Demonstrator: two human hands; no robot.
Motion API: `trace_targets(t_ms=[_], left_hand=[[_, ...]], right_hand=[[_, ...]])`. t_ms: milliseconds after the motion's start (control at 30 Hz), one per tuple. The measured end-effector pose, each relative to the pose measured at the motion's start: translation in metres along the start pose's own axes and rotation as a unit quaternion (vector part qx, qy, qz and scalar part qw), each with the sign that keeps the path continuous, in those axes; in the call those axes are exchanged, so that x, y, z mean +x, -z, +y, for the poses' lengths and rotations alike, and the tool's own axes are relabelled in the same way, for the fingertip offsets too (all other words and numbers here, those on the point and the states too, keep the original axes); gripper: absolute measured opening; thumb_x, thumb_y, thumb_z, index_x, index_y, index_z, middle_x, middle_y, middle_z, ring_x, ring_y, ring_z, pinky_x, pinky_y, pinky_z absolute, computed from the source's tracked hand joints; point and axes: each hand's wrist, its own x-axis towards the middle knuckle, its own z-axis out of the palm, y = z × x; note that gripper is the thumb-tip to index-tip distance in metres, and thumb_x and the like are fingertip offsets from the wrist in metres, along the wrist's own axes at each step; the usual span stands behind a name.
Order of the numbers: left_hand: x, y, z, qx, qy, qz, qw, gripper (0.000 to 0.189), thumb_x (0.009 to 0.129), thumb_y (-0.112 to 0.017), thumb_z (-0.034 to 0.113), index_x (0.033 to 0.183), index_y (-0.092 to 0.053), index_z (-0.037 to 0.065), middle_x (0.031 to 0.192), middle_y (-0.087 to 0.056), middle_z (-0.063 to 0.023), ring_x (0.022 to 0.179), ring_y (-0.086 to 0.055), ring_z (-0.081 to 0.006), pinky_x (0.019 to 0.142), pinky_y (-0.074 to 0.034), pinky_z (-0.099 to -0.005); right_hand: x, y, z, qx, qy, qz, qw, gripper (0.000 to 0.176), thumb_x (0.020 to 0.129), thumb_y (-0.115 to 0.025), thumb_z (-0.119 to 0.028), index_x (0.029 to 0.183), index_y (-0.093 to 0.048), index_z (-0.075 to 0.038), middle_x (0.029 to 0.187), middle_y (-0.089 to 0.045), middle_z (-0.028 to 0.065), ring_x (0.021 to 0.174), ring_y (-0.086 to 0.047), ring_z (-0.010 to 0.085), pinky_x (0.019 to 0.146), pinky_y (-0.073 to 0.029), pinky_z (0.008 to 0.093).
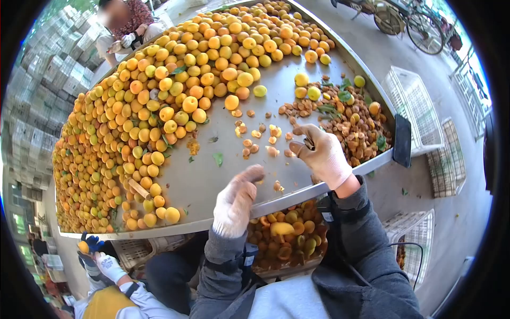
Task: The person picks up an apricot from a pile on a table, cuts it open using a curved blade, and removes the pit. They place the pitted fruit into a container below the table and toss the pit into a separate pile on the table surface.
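Note:
My left hand [236, 203], in a pale glove with brown-stained fingers, hovers over the near edge of the metal table [199, 210]. Its fingers stretch to the right, with no fruit visible in them. My right hand [325, 155], gloved alike, is above the table beside a heap of brown pits [353, 130]. Its thumb and forefinger are bent toward each other around a small dark thing that I cannot make out. Loose pits with bits of flesh [272, 151] lie between the hands. Below the edge, a crate holds split apricots [289, 231], a bright half on top.
A large pile of whole apricots [175, 90] covers the table's left and back. A wooden stick [139, 189] lies among them. One co-worker's gloved hands [109, 266] hold an apricot at lower left; another person [127, 26] sits behind. White crates [411, 109] stand right.

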Motion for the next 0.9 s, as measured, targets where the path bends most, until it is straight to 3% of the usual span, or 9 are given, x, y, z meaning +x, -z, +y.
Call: trace_targets(t_ms=[100,200,233,400,500,567,600,700,900], left_hand=[[0.016,0.009,-0.002,-0.038,0.015,0.147,0.988,0.045,0.099,-0.054,0.031,0.128,-0.055,-0.004,0.119,-0.062,-0.0140,0.109,-0.060,-0.0224,0.095,-0.049,-0.0369],[0.024,0.011,0.008,-0.093,0.074,0.172,0.978,0.041,0.101,-0.052,0.025,0.128,-0.054,-0.005,0.116,-0.063,-0.0140,0.106,-0.061,-0.0223,0.095,-0.049,-0.0376],[0.026,0.011,0.008,-0.132,0.091,0.161,0.974,0.041,0.101,-0.052,0.024,0.128,-0.054,-0.005,0.115,-0.063,-0.0142,0.105,-0.062,-0.0229,0.095,-0.049,-0.0377],[0.035,0.015,0.015,-0.124,0.075,0.172,0.974,0.039,0.099,-0.051,0.018,0.129,-0.052,-0.006,0.113,-0.063,-0.0154,0.105,-0.062,-0.0245,0.096,-0.049,-0.0389],[0.032,0.025,0.017,-0.111,0.072,0.194,0.972,0.038,0.098,-0.049,0.013,0.130,-0.052,-0.007,0.114,-0.063,-0.0153,0.105,-0.062,-0.0248,0.096,-0.049,-0.0392],[0.031,0.028,0.023,-0.119,0.069,0.194,0.971,0.036,0.097,-0.048,0.010,0.130,-0.053,-0.005,0.114,-0.063,-0.0137,0.106,-0.061,-0.0238,0.096,-0.049,-0.0384],[0.031,0.032,0.021,-0.122,0.068,0.197,0.970,0.036,0.097,-0.048,0.010,0.130,-0.053,-0.005,0.114,-0.063,-0.0137,0.106,-0.061,-0.0238,0.096,-0.049,-0.0384],[0.033,0.033,0.017,-0.128,0.058,0.244,0.959,0.039,0.097,-0.046,0.007,0.135,-0.049,-0.002,0.120,-0.061,-0.0128,0.105,-0.060,-0.0217,0.095,-0.049,-0.0373],[0.030,0.010,0.021,-0.119,0.028,0.161,0.979,0.053,0.092,-0.049,-0.004,0.144,-0.038,0.000,0.127,-0.055,-0.0105,0.104,-0.059,-0.0171,0.093,-0.050,-0.0339]], right_hand=[[0.035,-0.007,-0.003,0.057,-0.013,-0.041,0.997,0.029,0.082,-0.075,-0.019,0.104,-0.067,-0.001,0.079,-0.067,0.0163,0.069,-0.065,0.0182,0.065,-0.051,0.0320],[0.094,-0.026,-0.023,-0.029,0.002,-0.133,0.991,0.036,0.080,-0.071,-0.030,0.103,-0.068,-0.003,0.077,-0.067,0.0210,0.072,-0.067,0.0336,0.069,-0.053,0.0385],[0.115,-0.045,-0.020,-0.100,0.095,-0.108,0.985,0.033,0.079,-0.069,-0.029,0.100,-0.068,-0.003,0.080,-0.067,0.0210,0.077,-0.066,0.0379,0.071,-0.052,0.0427],[0.179,-0.131,-0.027,-0.266,0.204,-0.096,0.937,0.021,0.084,-0.060,-0.017,0.103,-0.066,-0.009,0.087,-0.068,0.0186,0.088,-0.067,0.0359,0.074,-0.053,0.0461],[0.193,-0.165,-0.015,-0.357,0.241,-0.182,0.884,0.024,0.084,-0.061,-0.013,0.107,-0.065,-0.009,0.092,-0.068,0.0182,0.094,-0.067,0.0342,0.076,-0.053,0.0454],[0.196,-0.172,-0.012,-0.294,0.112,-0.199,0.928,0.030,0.082,-0.063,-0.012,0.111,-0.063,-0.006,0.095,-0.069,0.0183,0.099,-0.066,0.0345,0.079,-0.053,0.0439],[0.184,-0.152,-0.006,-0.232,0.207,-0.196,0.930,0.038,0.080,-0.068,-0.015,0.114,-0.061,-0.002,0.098,-0.069,0.0190,0.098,-0.066,0.0374,0.081,-0.053,0.0418],[0.130,-0.102,-0.064,0.114,-0.061,-0.303,0.944,0.032,0.086,-0.072,-0.018,0.110,-0.060,0.000,0.081,-0.063,0.0030,0.074,-0.059,0.0133,0.071,-0.051,0.0279],[0.056,-0.065,-0.060,0.194,0.002,-0.319,0.928,0.041,0.088,-0.073,-0.033,0.113,-0.064,-0.001,0.083,-0.065,0.0023,0.068,-0.057,0.0060,0.057,-0.047,0.0220]])
